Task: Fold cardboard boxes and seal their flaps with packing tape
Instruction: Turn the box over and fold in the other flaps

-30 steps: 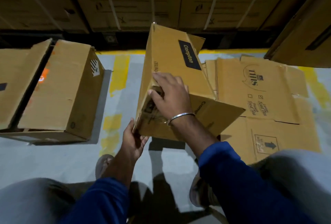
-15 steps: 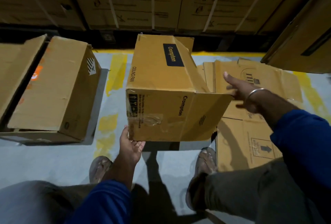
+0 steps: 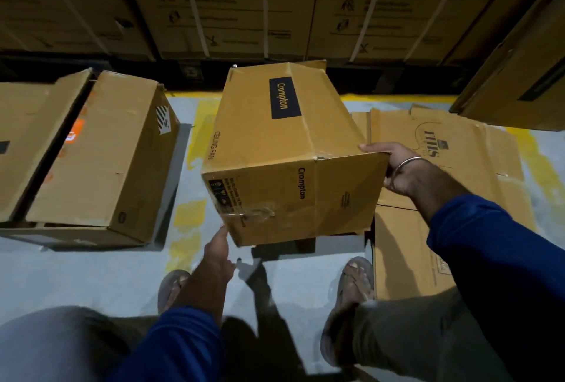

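Note:
A brown Crompton cardboard box (image 3: 275, 149) is held tilted above the grey floor in the middle of the view. An old strip of clear tape clings to its near end face. My right hand (image 3: 397, 167) grips the box's right near flap, thumb on top along the edge and fingers hidden behind it. My left hand (image 3: 218, 247) is under the box's near bottom left corner, fingers stretched out and touching it. No tape roll is in view.
A larger box (image 3: 91, 155) lies on its side at the left with a gap between its flaps. Flattened cartons (image 3: 443, 167) cover the floor at the right. Stacked strapped cartons (image 3: 275, 5) line the back. My sandalled feet (image 3: 351, 283) stand below the box.
The box has turned from steeply tilted to lying more level. My right hand left the near face, swung out right, and now grips the right flap. My left hand stayed at the bottom corner.

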